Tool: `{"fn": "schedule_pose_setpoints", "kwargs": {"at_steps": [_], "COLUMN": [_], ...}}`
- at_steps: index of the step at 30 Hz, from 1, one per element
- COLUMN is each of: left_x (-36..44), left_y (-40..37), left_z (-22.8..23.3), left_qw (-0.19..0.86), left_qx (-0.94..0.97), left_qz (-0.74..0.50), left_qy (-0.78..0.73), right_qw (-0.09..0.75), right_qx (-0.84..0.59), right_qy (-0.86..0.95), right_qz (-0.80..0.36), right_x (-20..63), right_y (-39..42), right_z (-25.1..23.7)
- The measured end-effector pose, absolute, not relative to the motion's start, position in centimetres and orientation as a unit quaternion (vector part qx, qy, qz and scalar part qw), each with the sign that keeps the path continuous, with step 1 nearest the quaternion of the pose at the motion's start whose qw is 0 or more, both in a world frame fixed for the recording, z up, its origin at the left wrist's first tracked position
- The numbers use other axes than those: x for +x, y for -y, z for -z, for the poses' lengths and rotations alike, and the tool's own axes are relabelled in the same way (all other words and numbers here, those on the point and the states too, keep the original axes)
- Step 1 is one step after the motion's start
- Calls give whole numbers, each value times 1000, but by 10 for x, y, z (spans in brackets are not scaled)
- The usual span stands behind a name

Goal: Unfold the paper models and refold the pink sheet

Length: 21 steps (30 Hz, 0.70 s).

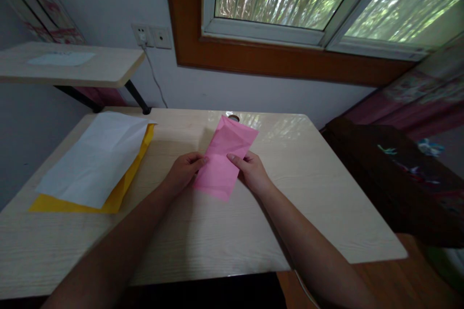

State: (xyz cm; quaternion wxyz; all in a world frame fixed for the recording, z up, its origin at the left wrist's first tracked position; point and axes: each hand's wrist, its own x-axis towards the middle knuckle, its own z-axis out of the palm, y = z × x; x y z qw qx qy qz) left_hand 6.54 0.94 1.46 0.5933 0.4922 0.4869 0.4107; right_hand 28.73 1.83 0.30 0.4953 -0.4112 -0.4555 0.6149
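A folded sheet of pink paper is held up at a tilt over the middle of the desk. My left hand pinches its left edge, thumb on top and fingers behind. On the opposite edge my right hand grips the paper, the thumb lying across its face. The fingers behind the sheet are mostly hidden. Just past the paper's top edge a small round object, dark-rimmed, is partly covered, and I cannot make out its kind.
White paper lies over yellow paper on the desk's left. A raised shelf with a sheet on it stands at the back left. A cable runs from the wall socket. The desk ends near a dark cabinet at right.
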Motion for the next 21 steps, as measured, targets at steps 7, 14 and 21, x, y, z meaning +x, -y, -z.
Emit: {"fn": "schedule_pose_setpoints", "kwargs": {"at_steps": [7, 14, 21], "left_x": [67, 65, 64], "left_y": [-8, -11, -14], "left_z": [-19, -18, -11], "left_qw": [607, 587, 620], "left_qx": [502, 505, 459], "left_qz": [-410, -421, -438], "left_qy": [-461, -472, -462], "right_qw": [468, 399, 461], "right_qx": [-411, -397, -428], "right_qy": [462, 526, 471], "right_qz": [-632, -638, -619], "right_x": [288, 289, 289], "right_y": [-15, -14, -19], "right_z": [-7, -10, -4]}}
